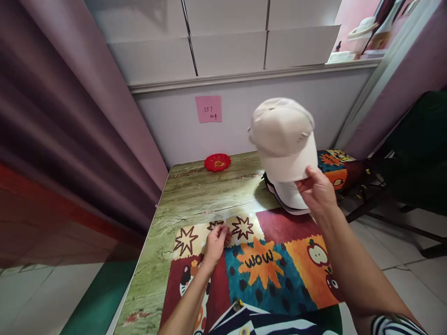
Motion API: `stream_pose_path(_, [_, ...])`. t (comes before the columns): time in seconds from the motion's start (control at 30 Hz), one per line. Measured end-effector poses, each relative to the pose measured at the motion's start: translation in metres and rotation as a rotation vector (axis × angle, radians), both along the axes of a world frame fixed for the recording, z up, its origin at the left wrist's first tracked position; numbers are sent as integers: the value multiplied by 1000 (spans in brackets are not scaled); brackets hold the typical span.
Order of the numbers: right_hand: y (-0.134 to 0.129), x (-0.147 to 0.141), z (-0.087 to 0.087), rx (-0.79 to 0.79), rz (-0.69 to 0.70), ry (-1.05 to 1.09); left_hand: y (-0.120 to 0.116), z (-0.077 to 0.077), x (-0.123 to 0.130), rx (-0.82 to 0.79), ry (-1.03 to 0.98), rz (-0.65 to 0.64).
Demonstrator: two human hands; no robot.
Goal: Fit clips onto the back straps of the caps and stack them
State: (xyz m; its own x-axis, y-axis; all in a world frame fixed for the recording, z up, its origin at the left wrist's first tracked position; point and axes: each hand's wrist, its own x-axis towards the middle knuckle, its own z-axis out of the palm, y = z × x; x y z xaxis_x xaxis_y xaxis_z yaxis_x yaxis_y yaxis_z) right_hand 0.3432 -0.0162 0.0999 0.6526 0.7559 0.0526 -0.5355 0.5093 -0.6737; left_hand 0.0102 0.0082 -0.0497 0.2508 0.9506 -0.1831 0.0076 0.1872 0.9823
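1 beige cap (283, 139) held up. At least 2 more caps (289, 197) stacked beneath on the counter (195, 195); exact number hard to tell. 1 red dish (217, 162). 1 patterned mat (265, 265). 1 pink note (208, 109) on the wall. 2 hands: left hand (215, 242), right hand (317, 190).

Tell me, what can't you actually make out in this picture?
Head view only:
- Stack of caps: count hidden by the lifted beige cap and right hand.
- Pink note: writing too small.
- Colourful mat: near edge cut off by striped clothing.
- Left hand: fingertips curled under.
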Motion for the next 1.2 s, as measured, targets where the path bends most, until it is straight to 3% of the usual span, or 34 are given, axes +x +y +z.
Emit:
stream_pose_path(0.07, [6,31,-12,-68,-105,22,-3,-9,-5,65,46,-37])
stream_pose_path(0.17, [2,63,-51,-320,-220,34,-5,-15,-9,110,76,-79])
stream_pose_path(0.2, [-1,68,-66,-437,-248,5,-5,-16,-10,116,82,-82])
stream_pose_path(0.3, [-12,77,-105,-564,-271,-35,-5,-19,-10,128,102,-80])
stream_pose_path(0.4, [-19,82,-125,-631,-321,-110,-5,-20,-9,129,115,-81])
stream_pose_path(0.6, [-30,87,-132,-834,-548,-393,-7,-19,-10,132,111,-74])
stream_pose_path(0.73, [-25,73,-118,-945,-808,-1060,-7,-19,-9,140,128,-80])
stream_pose_path(0.83, [-9,58,-107,-1000,-727,-1349,-7,-18,-8,142,142,-75])
stream_pose_path(0.93, [5,47,-106,-1115,-561,-1420,-9,-17,-7,142,137,-67])
stream_pose_path(1.03, [10,45,-117,-1186,-446,-1428,-11,-16,-7,141,123,-64])
stream_pose_path(1.2, [8,51,-132,-1193,-499,-1505,-14,-15,-5,166,138,-57])
